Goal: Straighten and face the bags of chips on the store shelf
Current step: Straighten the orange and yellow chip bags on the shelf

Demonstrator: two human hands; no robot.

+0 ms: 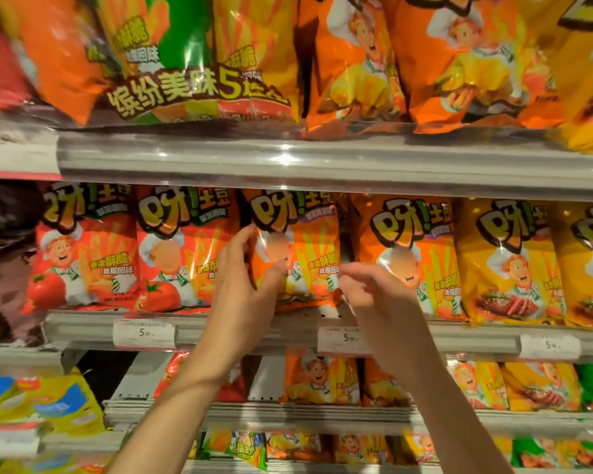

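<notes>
Orange chip bag (302,254) gripped by left hand (243,292), right hand (374,292) loosely curled beside, red bags (182,248) left.

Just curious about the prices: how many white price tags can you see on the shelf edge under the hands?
3. A left tag, a middle tag partly behind the right wrist, and a right tag. Others may lie outside the view.
</notes>
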